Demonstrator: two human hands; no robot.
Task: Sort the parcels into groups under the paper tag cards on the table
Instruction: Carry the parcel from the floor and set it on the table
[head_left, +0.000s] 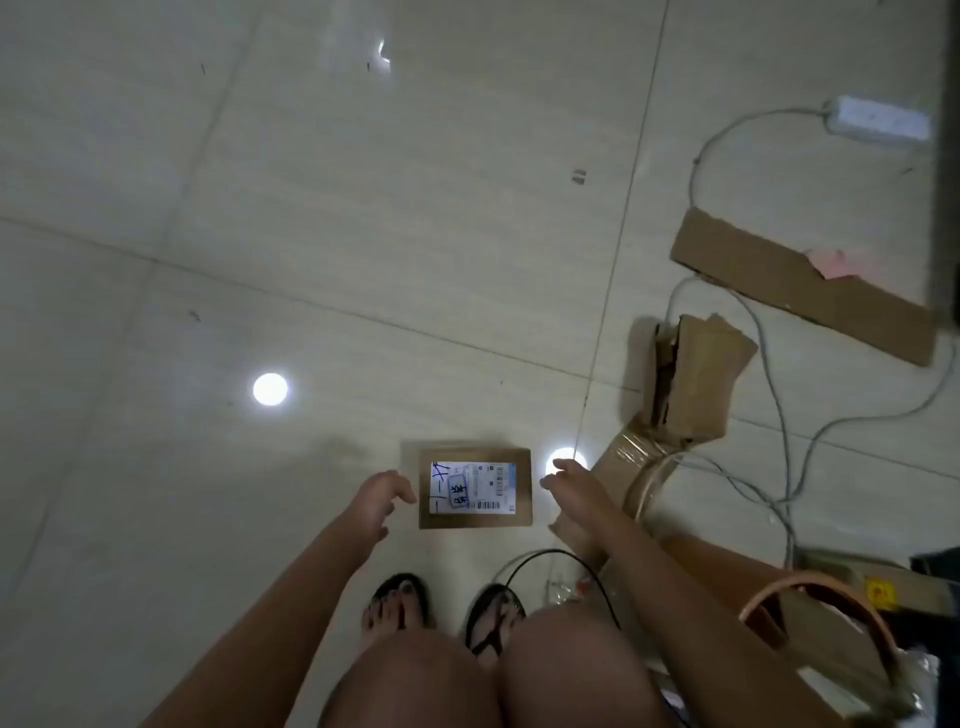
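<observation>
Both hands reaching down to a parcel on the floor

The flat brown cardboard parcel with a white shipping label (475, 488) lies label-up on the pale tiled floor (311, 260), just ahead of the sandalled feet (441, 608), probably so its marking can be read before sorting. The left hand (382, 501) hangs open just left of the parcel, the right hand (569, 480) open just right of it; neither touches it. No desk or tag cards show. Torn brown cardboard boxes (691, 379) lie right of the parcel.
</observation>
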